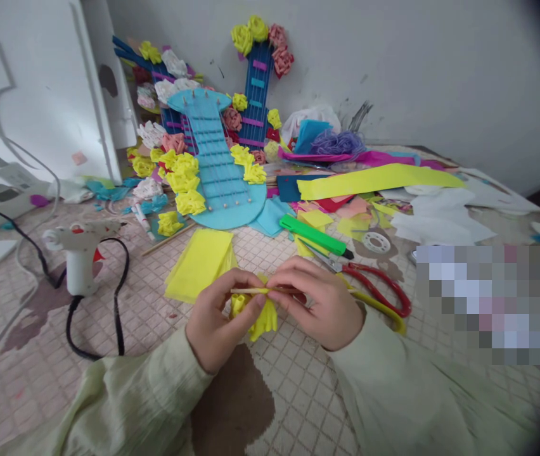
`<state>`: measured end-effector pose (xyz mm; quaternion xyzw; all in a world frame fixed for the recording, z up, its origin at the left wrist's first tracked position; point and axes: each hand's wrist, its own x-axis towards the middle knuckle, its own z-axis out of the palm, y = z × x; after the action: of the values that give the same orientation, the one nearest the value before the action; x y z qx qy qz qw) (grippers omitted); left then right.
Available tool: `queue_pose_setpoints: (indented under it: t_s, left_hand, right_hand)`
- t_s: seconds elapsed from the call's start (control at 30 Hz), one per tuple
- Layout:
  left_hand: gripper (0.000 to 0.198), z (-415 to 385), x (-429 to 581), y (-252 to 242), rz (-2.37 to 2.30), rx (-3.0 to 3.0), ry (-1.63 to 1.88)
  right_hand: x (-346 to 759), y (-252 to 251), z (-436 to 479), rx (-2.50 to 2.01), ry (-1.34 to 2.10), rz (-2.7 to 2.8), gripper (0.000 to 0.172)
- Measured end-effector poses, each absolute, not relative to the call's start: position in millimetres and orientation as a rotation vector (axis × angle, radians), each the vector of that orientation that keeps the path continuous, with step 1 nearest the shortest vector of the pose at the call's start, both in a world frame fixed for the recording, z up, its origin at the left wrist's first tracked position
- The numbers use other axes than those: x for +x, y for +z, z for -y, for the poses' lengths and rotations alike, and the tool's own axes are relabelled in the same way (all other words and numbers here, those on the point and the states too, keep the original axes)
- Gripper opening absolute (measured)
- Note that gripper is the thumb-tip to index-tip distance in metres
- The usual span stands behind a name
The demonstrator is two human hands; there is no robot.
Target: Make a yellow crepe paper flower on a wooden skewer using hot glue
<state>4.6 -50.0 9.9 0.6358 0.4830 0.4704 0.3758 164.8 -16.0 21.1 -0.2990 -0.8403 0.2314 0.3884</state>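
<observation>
Between my two hands, near the front middle of the table, a thin wooden stick (246, 291) lies level with crinkled yellow crepe paper (264, 322) wrapped at it and hanging below. My left hand (222, 316) pinches the stick and the paper between thumb and fingers. My right hand (320, 301) is closed on the stick's other end and the paper's edge, fingertips close to the left thumb. Just behind the left hand lies a stack of flat yellow paper sheets (198, 263). Red-handled scissors (379, 285) rest right of my right hand, beside a green utility knife (315, 235).
A white hot glue gun (80, 253) with a black cord stands at left. Behind, a light-blue guitar-shaped board (217, 164) with strings and yellow paper flowers leans among others. Paper scraps, a yellow strip (379, 182), purple yarn (339, 144) and a tape roll (376, 242) lie at right.
</observation>
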Motion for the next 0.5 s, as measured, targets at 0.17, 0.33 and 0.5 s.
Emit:
queue_pose_setpoints:
  t_s: [0.17,0.33,0.5]
  left_hand:
    - [0.016,52.5,7.0,11.6,-1.229,1.601,1.208]
    - [0.024,54.8,9.3,10.4,-1.241,1.644,1.235]
    - [0.024,54.8,8.0,10.2,-1.242,1.642,1.209]
  right_hand:
    - [164.7,22.2,17.0,-0.812,0.59,2.121,0.009]
    - [163.3,22.4,17.3,-0.852,0.633,2.123,0.008]
    - [164.3,18.7,15.5,-0.829,0.58,2.177,0.008]
